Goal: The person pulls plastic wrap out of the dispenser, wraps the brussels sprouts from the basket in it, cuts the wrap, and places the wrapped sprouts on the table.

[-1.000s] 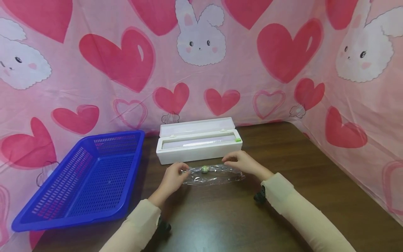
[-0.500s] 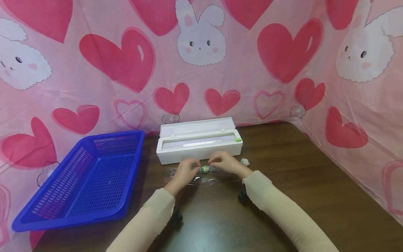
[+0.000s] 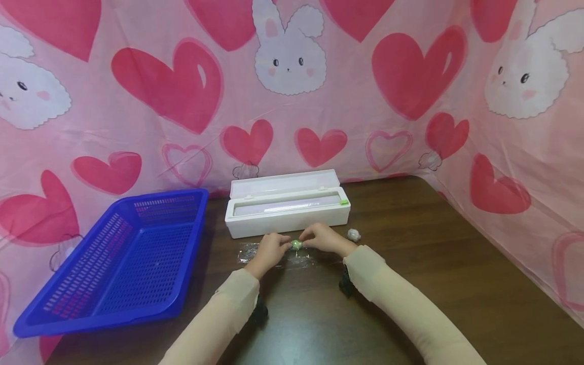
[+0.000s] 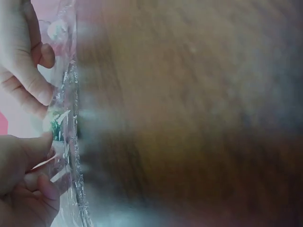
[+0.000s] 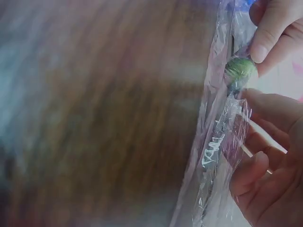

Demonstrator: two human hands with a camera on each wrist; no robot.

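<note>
A small green ball (image 3: 296, 245) lies on a strip of clear cling film (image 3: 298, 261) on the table, film folded around it. My left hand (image 3: 271, 252) is just left of the ball, thumb and fingertips pinching the film; the right wrist view shows these fingertips against the wrapped green ball (image 5: 240, 71). On the other side, my right hand (image 3: 325, 238) holds the film close to the ball with bent fingers. In the left wrist view, the film (image 4: 71, 161) runs as a crinkled band past both hands. Part of the strip is hidden under the hands.
Behind the hands stands a long white cling film dispenser (image 3: 287, 221) with its lid raised. A small whitish wrapped ball (image 3: 353, 234) lies right of the right hand. At the left is a blue plastic basket (image 3: 182, 284). A patterned pink cloth (image 3: 283, 111) hangs behind.
Both hands have moved inward from the film's ends to either side of the green ball. The whitish ball, formerly hidden by the right hand, now shows.
</note>
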